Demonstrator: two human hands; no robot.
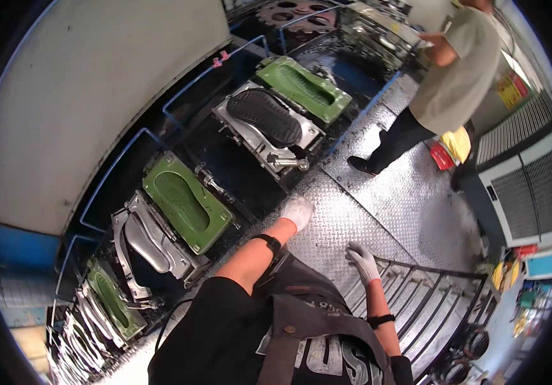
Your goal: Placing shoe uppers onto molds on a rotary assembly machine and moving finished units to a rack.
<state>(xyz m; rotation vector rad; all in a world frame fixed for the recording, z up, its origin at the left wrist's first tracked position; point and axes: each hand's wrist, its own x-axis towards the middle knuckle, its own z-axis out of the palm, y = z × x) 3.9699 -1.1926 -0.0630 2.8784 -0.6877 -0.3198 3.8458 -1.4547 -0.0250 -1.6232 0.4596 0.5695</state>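
Observation:
My left hand (pixel 298 213), in a white glove, hangs over the metal floor beside the machine's edge. Its fingers are hidden, so whether it holds anything does not show. My right hand (pixel 360 260) wears a white glove with grey fingertips; its fingers are apart and empty, close to a black railing. Nearest my left hand are an open metal shoe-sole mould (pixel 266 149) with a black sole (pixel 264 115) lying in it and a green mould half (pixel 189 204) with a sole-shaped hollow. Another green mould half (pixel 305 88) sits behind the black sole.
A person (pixel 455 70) in a light shirt stands at the machine, far right. More open moulds (pixel 112 301) line the left. Blue rails (pixel 122 163) edge the machine. A barred black railing (pixel 430 273) rises at my right, with a large grey cooler (pixel 523 186) beyond.

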